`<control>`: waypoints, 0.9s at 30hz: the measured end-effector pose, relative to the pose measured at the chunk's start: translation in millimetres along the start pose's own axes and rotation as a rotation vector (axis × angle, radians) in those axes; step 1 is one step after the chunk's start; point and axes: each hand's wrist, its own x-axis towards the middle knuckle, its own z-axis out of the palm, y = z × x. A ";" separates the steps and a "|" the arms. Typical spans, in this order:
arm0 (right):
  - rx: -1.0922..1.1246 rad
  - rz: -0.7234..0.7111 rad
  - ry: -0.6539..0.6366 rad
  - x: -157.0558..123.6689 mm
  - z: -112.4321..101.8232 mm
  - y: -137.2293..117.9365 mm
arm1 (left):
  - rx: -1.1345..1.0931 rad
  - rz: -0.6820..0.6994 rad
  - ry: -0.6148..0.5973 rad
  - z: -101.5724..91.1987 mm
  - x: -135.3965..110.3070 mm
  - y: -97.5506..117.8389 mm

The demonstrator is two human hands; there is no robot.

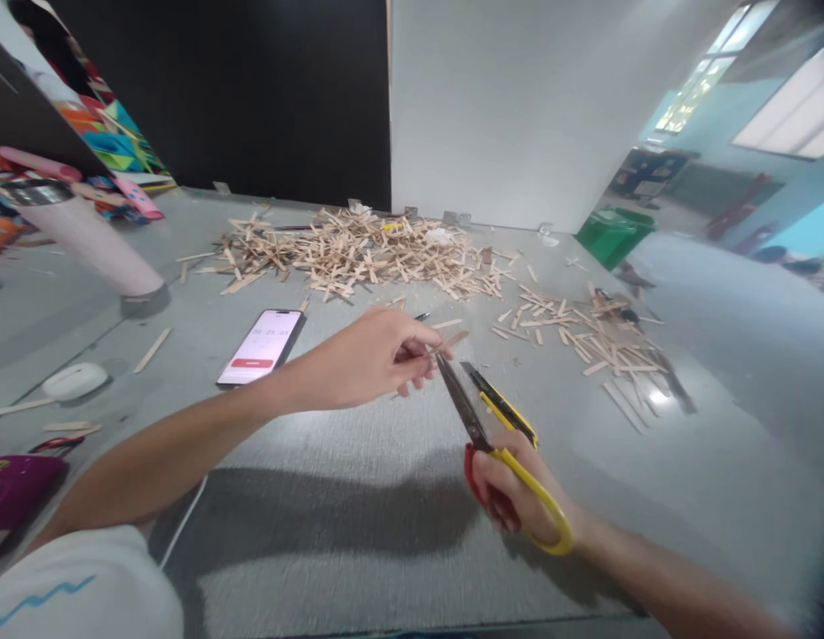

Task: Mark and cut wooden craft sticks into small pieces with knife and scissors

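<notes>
My left hand [392, 351] pinches a thin wooden stick [454, 342] between thumb and forefinger, above the middle of the table. In my right hand [518, 493] is a pair of scissors [466, 406] with one red and one yellow handle loop, my fingers wrapped through them. The blades point up and left, their tips at the stick near my left fingertips. Whether the blades touch the stick I cannot tell. A yellow and black box cutter [502, 404] lies on the table just beyond the scissors.
A large heap of wooden sticks [372, 253] lies along the back panel, with a smaller pile [605, 337] at the right. On the left are a phone [262, 346] showing a timer, a pale bottle [92, 235] and a white mouse-like object [75, 381]. A green bin [612, 235] stands beyond the table.
</notes>
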 end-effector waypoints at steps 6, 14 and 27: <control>-0.034 0.012 -0.019 1.6 -0.6 -3.3 | 0.155 0.054 0.018 -4.1 1.3 -0.1; -0.126 -0.041 -0.009 3.9 -2.3 -0.2 | 0.294 0.119 0.012 -7.3 0.3 -3.0; 0.424 0.069 -0.389 6.8 -6.0 7.6 | 0.368 0.163 0.035 -9.1 6.8 -18.7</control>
